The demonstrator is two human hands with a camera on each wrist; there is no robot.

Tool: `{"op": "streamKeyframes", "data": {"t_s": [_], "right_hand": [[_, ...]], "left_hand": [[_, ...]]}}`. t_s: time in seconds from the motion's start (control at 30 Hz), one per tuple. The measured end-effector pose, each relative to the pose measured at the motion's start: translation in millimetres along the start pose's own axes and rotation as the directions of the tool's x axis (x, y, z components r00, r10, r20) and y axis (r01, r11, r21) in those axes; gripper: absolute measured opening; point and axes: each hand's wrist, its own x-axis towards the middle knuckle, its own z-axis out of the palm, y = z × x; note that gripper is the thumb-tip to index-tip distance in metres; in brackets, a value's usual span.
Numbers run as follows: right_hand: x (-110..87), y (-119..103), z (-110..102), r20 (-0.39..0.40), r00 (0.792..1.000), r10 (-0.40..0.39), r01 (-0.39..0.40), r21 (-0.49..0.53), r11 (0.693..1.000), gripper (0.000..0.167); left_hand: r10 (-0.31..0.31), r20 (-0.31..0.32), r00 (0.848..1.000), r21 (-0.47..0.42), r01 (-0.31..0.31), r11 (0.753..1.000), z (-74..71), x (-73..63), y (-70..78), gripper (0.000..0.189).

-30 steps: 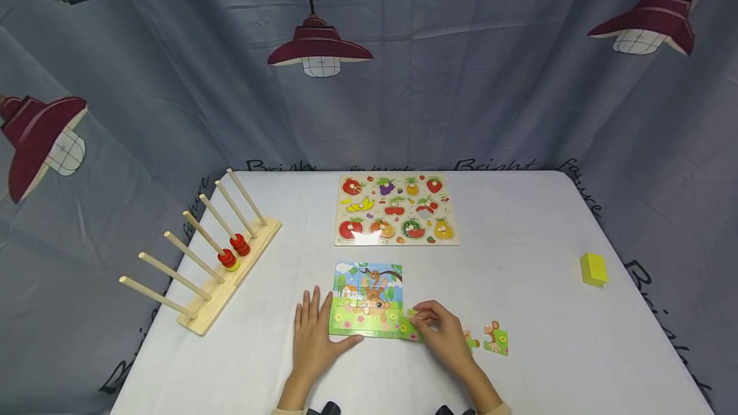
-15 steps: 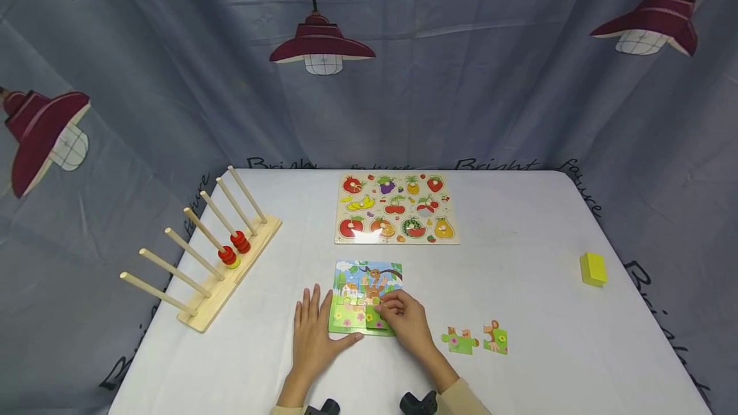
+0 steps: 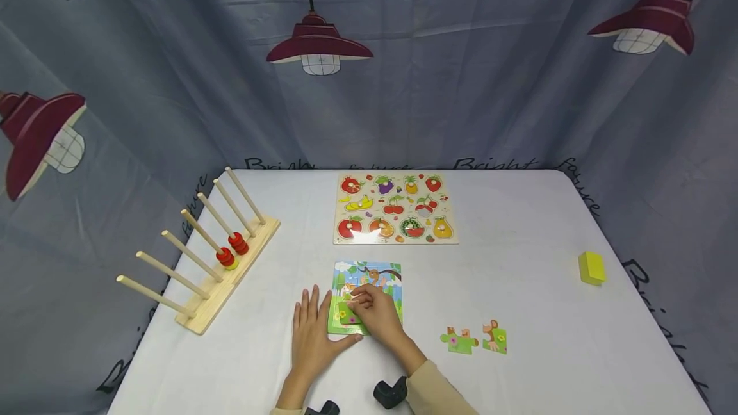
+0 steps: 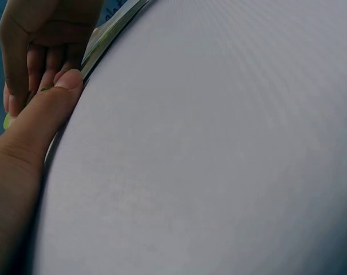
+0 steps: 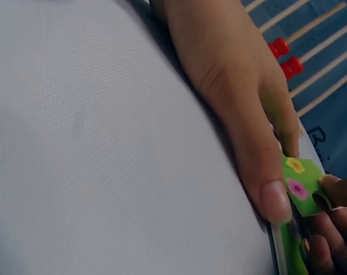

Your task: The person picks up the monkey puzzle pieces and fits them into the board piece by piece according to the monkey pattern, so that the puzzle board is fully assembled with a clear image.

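Observation:
A jigsaw puzzle (image 3: 348, 270) with a monkey picture lies in its tray in front of the person. The left hand (image 3: 313, 338) rests flat on the table at the tray's left side, fingers straight and spread, thumb out along the near edge. Between thumb and fingers the right hand (image 3: 382, 320) pinches a green puzzle piece (image 5: 299, 180) with a pink and a yellow flower. That piece is over the lower left of the picture, and the right hand hides the lower right. In the left wrist view the left thumb (image 4: 44, 112) lies at the tray's edge.
Two loose puzzle pieces, one with a pink flower (image 3: 459, 341) and one with a monkey's ear (image 3: 494, 338), lie to the right. Behind the tray is a fruit puzzle board (image 3: 396, 210). A wooden peg rack (image 3: 230, 280) with red rings stands left, a yellow block (image 3: 592, 268) far right.
The right hand has carried the green piece leftward, from the tray's right side across the picture to its lower left. The left hand has stayed in place.

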Motion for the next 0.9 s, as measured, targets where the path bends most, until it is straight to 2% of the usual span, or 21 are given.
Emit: {"op": "streamKeyframes", "data": {"t_s": [0.13, 0.27, 0.3, 0.43, 0.73, 0.9], "right_hand": [[2.1, -0.1, 6.1, 0.000, 1.000, -0.004, 0.004, -0.051, 0.999, 0.017], [0.3, -0.1, 9.6, -0.001, 0.999, -0.041, 0.040, -0.133, 0.990, 0.019], [-0.4, 0.5, 10.5, -0.003, 0.999, -0.051, 0.050, -0.153, 0.987, 0.019], [-3.1, 3.3, 13.9, -0.020, 0.996, -0.082, 0.076, -0.212, 0.974, 0.020], [-9.9, 6.6, 18.0, -0.081, 0.979, -0.188, 0.154, -0.312, 0.938, 0.019], [-13.7, 10.6, 17.8, -0.074, 0.971, -0.229, 0.194, -0.326, 0.925, 0.011]], "left_hand": [[0.014, -0.021, 1.000, 0.008, -0.014, 1.000, 2.2, -0.6, -1.9, 0.109], [0.029, -0.043, 0.999, 0.020, -0.028, 0.999, 1.7, -0.8, -2.6, 0.108], [0.023, -0.028, 0.999, 0.016, -0.022, 1.000, -0.9, -0.8, -1.4, 0.108], [0.030, -0.037, 0.999, 0.016, -0.030, 0.999, -1.3, -1.4, -1.4, 0.108], [0.042, -0.033, 0.999, 0.020, -0.042, 0.999, -1.1, -0.9, -2.1, 0.107], [0.048, -0.040, 0.998, 0.029, -0.047, 0.998, -1.6, -0.5, -1.1, 0.106]]}}
